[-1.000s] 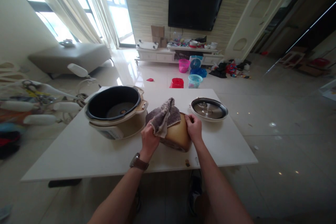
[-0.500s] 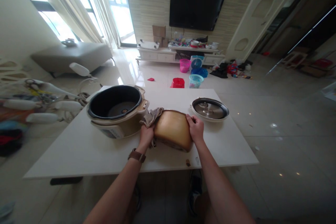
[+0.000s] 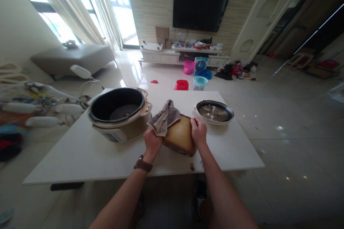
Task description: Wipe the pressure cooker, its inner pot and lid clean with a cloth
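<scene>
"What do the hands have?"

"The left hand (image 3: pixel 153 140) is clamped on a grey-brown cloth (image 3: pixel 167 117), which drapes over the left side of a gold pot (image 3: pixel 179 135). The right hand (image 3: pixel 199 132) is clamped on the pot's right rim."

"And the pot itself?"

"Tilted between both hands, over the white bench (image 3: pixel 80 161); whether it touches the surface cannot be told."

"What is beyond?"

"An open cooker body (image 3: pixel 134 129) stands to the left, a round lid (image 3: pixel 215 112) lies to the right. Farther off are a turquoise basket (image 3: pixel 200 83) and a black television (image 3: pixel 202 3)."
</scene>
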{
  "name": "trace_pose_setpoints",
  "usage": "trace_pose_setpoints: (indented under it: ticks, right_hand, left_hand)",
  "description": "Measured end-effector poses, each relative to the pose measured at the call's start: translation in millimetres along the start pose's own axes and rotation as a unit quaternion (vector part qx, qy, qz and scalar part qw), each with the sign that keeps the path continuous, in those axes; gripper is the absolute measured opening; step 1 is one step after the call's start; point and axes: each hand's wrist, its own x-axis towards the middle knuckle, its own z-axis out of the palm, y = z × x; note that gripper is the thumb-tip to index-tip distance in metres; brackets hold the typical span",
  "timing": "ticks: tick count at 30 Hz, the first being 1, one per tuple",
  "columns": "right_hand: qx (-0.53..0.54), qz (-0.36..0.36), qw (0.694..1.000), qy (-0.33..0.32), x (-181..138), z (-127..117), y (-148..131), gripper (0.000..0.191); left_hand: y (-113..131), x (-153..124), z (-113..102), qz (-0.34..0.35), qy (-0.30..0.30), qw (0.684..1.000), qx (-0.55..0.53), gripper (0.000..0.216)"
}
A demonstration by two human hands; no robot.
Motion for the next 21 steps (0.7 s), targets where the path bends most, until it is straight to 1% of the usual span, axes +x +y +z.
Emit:
trace_pose_setpoints:
  ticks: [3, 5, 10, 13, 16, 18, 21]
  right_hand:
    - [-0.006, 0.035, 0.999, 0.004, -0.5, -1.7, -0.3, 0.054]
    - [-0.006, 0.045, 0.999, 0.008, -0.7, -2.8, 1.5, 0.061]
    - [0.019, 0.048, 0.999, 0.003, -0.1, -4.4, 9.8, 0.063]
    - [0.031, 0.047, 0.998, -0.004, 1.6, -5.5, 12.4, 0.061]
    - [0.028, 0.037, 0.999, -0.021, 2.9, -6.3, 10.0, 0.055]
    - [0.021, 0.014, 0.999, -0.031, 2.7, -5.7, 6.2, 0.045]
    - [-0.003, -0.020, 1.000, -0.015, 0.9, -3.2, -0.1, 0.034]
  left_hand:
    - [-2.9, 2.7, 1.4, -0.038, 0.007, 0.999, -0.019, 0.032]
    - [-8.8, 7.2, 2.2, -0.070, 0.000, 0.997, -0.036, 0.034]
    - [-34.4, 20.9, 4.4, -0.145, -0.029, 0.987, -0.066, 0.031]
    - [-40.8, 23.3, 6.6, -0.173, -0.023, 0.981, -0.084, 0.033]
    - [-30.7, 18.1, 7.2, -0.140, -0.012, 0.986, -0.086, 0.034]
    - [-18.2, 11.6, 5.5, -0.092, -0.013, 0.994, -0.064, 0.032]
    - [-1.7, 1.1, 0.1, 0.001, -0.023, 1.000, -0.008, 0.030]
